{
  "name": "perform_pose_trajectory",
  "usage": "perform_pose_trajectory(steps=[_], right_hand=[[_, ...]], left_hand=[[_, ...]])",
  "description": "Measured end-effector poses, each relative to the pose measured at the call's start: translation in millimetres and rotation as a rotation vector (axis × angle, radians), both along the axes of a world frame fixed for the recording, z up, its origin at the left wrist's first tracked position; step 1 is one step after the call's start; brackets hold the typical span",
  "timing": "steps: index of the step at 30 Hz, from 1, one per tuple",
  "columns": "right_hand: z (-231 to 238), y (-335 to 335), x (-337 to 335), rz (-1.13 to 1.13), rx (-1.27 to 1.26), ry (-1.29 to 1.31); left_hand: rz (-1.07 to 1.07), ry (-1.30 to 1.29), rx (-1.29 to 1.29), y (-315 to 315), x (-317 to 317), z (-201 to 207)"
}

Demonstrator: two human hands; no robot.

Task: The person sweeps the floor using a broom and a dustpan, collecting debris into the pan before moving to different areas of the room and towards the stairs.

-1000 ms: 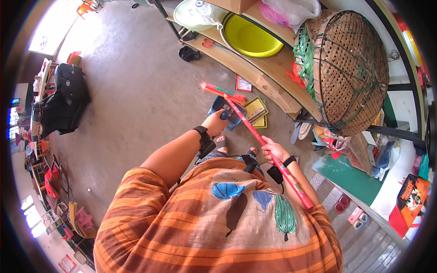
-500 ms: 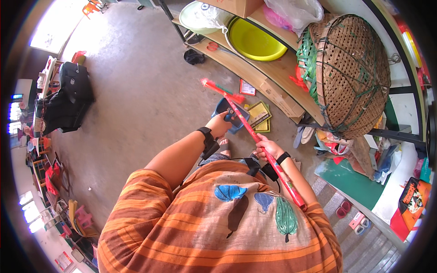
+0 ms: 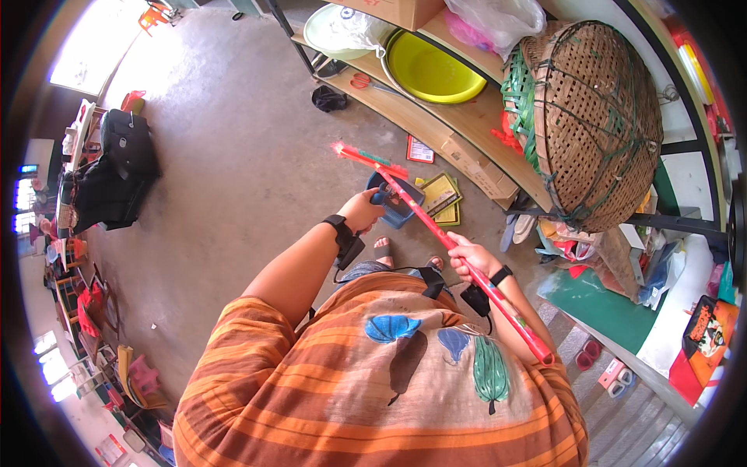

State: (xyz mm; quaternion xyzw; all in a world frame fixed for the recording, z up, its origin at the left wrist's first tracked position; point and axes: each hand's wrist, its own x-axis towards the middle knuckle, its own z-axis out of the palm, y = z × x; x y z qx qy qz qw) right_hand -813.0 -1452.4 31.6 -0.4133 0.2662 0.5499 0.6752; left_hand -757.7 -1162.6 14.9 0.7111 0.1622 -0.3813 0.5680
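My right hand (image 3: 472,255) is wrapped round the red handle of a broom (image 3: 424,223). The handle slants from beside my right upper arm down to the broom head, where green and red bristles show. That head hangs in view just beyond a blue dustpan (image 3: 401,215); whether it touches the floor I cannot tell. My left hand (image 3: 360,212) is closed on the dustpan's dark blue handle. Part of the pan lies hidden behind the broomstick, and small dark bits seem to lie inside it.
Yellow-and-black flat packs (image 3: 442,194) and a red-edged card (image 3: 420,149) lie right of the dustpan. Wooden shelves (image 3: 436,124) hold a yellow basin (image 3: 436,68) and a woven bamboo basket (image 3: 599,132). A black bag (image 3: 128,144) stands left. Slippers (image 3: 517,229) sit under the shelf.
The broom head has swung slightly left, while the handle's upper end has shifted right along with my right hand. My left hand has moved a little left and stays on the dustpan.
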Motion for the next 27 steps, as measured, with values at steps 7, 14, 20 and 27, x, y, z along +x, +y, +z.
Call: perform_pose_trajectory(steps=[7, 14, 20, 27], right_hand=[[-27.3, 18.9, 18.0, 0.066, -0.091, -0.032], [-25.7, 5.7, -7.5, 0.096, 0.073, 0.117], [15.6, -12.2, -11.6, 0.082, 0.122, 0.104], [-24.8, -7.3, 7.0, 0.311, -0.092, -0.149]], left_hand=[[0.048, 0.014, 0.031, 7.2, -25.0, 20.4], [0.098, 0.01, -0.002, 10.7, -47.4, -4.2], [0.08, -0.036, 0.018, 15.1, -59.6, -6.6], [0.212, 0.007, -0.021, -20.4, -97.7, 20.4]])
